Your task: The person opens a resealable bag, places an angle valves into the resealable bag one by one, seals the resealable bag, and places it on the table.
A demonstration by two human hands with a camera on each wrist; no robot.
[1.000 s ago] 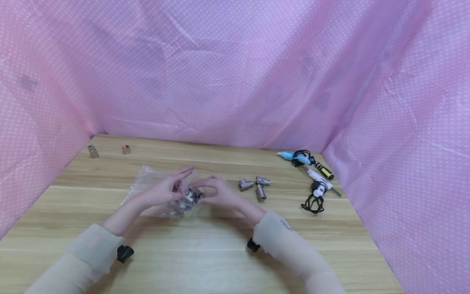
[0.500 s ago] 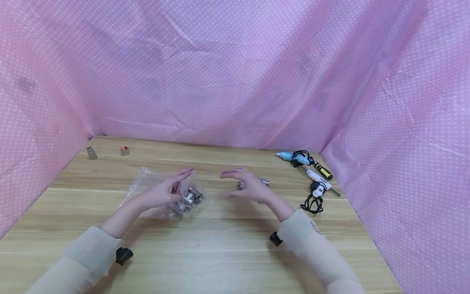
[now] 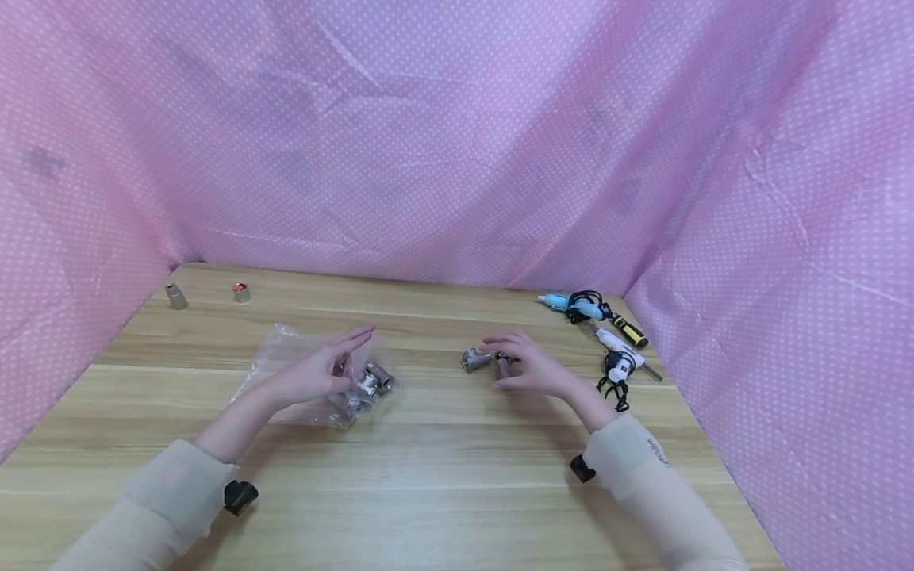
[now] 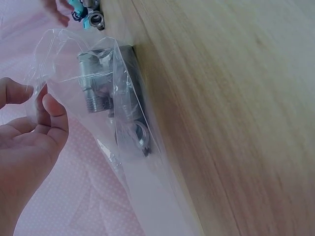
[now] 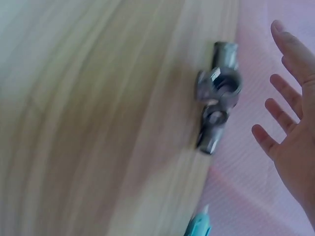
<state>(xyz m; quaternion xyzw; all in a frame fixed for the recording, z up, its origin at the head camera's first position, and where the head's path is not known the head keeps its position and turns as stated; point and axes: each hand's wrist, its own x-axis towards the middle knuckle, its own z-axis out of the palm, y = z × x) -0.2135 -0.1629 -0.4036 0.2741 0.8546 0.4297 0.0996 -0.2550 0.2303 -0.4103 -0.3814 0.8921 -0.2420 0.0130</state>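
My left hand [image 3: 314, 377] pinches the edge of a clear plastic bag [image 4: 118, 167], fingers curled at its mouth in the left wrist view. Inside the bag lie several metal pipe fittings [image 4: 96, 81]. Over on the right, my right hand [image 3: 531, 366] hovers with spread fingers around loose metal pipe fittings [image 5: 224, 86] on the table. Nothing is held in it; the right wrist view shows the fingers apart from the metal. One tee-shaped fitting [image 3: 474, 360] lies just left of the right fingertips. The right hand partly hides the other fittings in the head view.
At the right edge of the wooden table [image 3: 400, 492] lie a blue glue gun [image 3: 564, 302], a yellow-and-black handle [image 3: 631, 331] and a white glue gun [image 3: 620, 345] with black cord. Two metal parts, a cylinder [image 3: 176, 296] and a ring [image 3: 241, 293], stand back left.
My right hand has moved right, away from the plastic bag to the loose pipe fittings, with its fingers spread. The left hand stays at the bag.
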